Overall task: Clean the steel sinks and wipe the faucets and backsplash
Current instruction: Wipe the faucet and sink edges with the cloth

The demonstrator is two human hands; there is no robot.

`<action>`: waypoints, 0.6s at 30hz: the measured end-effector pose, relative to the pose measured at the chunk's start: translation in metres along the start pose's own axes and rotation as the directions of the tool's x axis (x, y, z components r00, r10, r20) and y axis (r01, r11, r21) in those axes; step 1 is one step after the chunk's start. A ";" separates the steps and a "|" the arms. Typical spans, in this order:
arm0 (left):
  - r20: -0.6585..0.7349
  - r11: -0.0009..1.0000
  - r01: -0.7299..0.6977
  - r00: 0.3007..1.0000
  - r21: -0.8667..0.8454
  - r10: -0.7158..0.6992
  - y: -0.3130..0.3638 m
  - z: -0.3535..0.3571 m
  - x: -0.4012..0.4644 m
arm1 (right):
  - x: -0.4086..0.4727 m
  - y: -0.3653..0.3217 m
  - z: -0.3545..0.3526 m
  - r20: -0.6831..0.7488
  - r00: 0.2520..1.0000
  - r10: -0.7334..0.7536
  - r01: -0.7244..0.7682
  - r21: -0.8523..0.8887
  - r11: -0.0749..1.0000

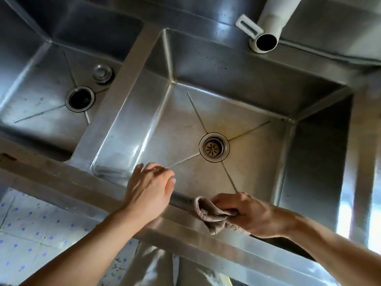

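Observation:
Two steel sinks lie below me. The right sink (257,96) has a strainer drain (214,146) in its floor. The left sink (41,83) has an open drain (80,99) and a loose round plug (102,73) beside it. My right hand (245,213) grips a crumpled brown cloth (212,216) against the front rim (82,184) of the right sink. My left hand (149,188) rests on that rim just left of the cloth, its fingers relaxed over the inner edge. A white faucet spout (268,27) hangs over the back of the right sink.
A steel divider (125,83) separates the two basins. The steel backsplash (329,21) runs behind them. A tiled floor with blue dots (37,234) shows below the front rim at the left.

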State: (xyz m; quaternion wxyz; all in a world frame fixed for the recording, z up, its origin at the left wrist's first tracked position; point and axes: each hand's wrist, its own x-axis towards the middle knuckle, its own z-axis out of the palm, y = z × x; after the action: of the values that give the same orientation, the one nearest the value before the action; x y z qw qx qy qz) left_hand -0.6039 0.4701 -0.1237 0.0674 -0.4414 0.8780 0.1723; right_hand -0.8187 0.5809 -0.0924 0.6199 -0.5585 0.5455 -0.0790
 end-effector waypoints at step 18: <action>0.099 1.000 0.015 0.995 0.015 -0.016 0.020 0.009 0.001 | 0.037 0.073 0.019 0.040 0.946 0.322 -0.313 -0.145 0.939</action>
State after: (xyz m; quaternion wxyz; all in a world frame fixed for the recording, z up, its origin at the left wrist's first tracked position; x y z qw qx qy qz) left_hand -0.6208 0.4840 -0.1270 0.1153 -0.4387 0.8713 0.1873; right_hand -0.8267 0.5925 -0.1750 0.6017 -0.5064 0.6129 0.0770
